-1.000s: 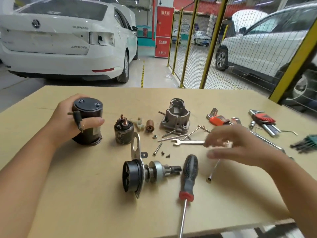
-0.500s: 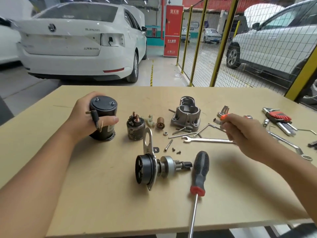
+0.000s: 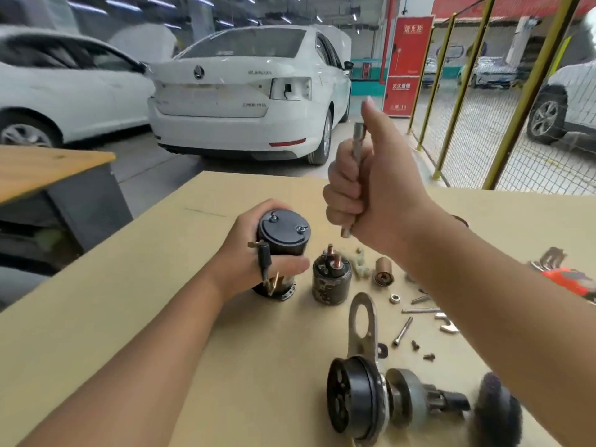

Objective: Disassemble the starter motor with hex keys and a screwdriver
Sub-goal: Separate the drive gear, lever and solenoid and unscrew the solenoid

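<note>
My left hand (image 3: 250,253) grips the black cylindrical motor housing (image 3: 282,240), which stands upright on the table with two screw heads showing on its end cap. My right hand (image 3: 371,185) is raised above and to the right of the housing, its fingers curled round a slim metal socket wrench (image 3: 356,146) held upright. The wrench's lower end (image 3: 345,233) pokes out under the fist. The solenoid (image 3: 332,279) stands just right of the housing. The drive gear assembly with its bracket (image 3: 364,395) lies near the table's front.
A small copper-coloured sleeve (image 3: 383,269), a nut (image 3: 394,298), bolts (image 3: 402,330) and small screws lie right of the solenoid. An orange hex key set (image 3: 567,275) sits at the far right. The screwdriver handle (image 3: 496,411) lies at the bottom right. White cars stand beyond the table.
My right hand left the tools on the right side of the table and rose with the socket wrench gripped in it, moving left above the housing. The camera swung left. My left hand kept its hold.
</note>
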A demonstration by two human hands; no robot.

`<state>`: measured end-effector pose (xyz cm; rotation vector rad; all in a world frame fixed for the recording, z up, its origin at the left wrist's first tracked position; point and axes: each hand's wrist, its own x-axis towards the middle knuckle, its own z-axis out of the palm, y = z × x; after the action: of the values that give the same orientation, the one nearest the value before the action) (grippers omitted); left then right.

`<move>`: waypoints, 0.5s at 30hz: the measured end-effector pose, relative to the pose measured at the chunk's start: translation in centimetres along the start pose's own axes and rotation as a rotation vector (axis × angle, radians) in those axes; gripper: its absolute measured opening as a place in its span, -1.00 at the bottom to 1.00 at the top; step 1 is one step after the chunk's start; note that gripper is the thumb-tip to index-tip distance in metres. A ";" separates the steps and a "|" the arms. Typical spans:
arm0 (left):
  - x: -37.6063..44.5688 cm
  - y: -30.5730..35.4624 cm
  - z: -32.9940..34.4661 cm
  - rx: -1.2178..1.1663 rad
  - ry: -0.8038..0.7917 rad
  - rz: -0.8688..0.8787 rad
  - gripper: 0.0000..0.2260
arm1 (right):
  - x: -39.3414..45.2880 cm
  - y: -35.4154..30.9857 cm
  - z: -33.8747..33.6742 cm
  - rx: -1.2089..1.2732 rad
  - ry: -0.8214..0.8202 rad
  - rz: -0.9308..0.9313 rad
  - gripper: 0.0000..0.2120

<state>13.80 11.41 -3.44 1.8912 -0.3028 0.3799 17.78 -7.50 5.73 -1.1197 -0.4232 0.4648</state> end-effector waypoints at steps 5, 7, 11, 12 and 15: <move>0.3 -0.2 0.1 0.015 -0.041 0.015 -0.49 | 2.2 1.4 0.0 0.522 -0.046 -0.026 -0.58; 0.4 0.0 0.4 0.030 -0.055 0.029 -0.48 | 2.4 1.5 -0.2 0.552 -0.058 -0.113 -0.62; 0.4 0.2 0.8 0.031 -0.048 0.041 -0.48 | 2.1 1.6 -0.5 0.410 -0.163 -0.192 -0.66; 0.4 0.2 0.8 0.031 -0.048 0.037 -0.48 | 1.9 1.6 -0.5 0.380 -0.188 -0.204 -0.66; 0.1 0.3 0.8 0.042 -0.042 0.026 -0.47 | 1.6 1.6 -0.3 0.346 -0.244 -0.232 -0.66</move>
<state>13.88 10.57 -3.37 1.9394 -0.3497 0.3665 19.06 -6.26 4.28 -0.6721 -0.6513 0.4507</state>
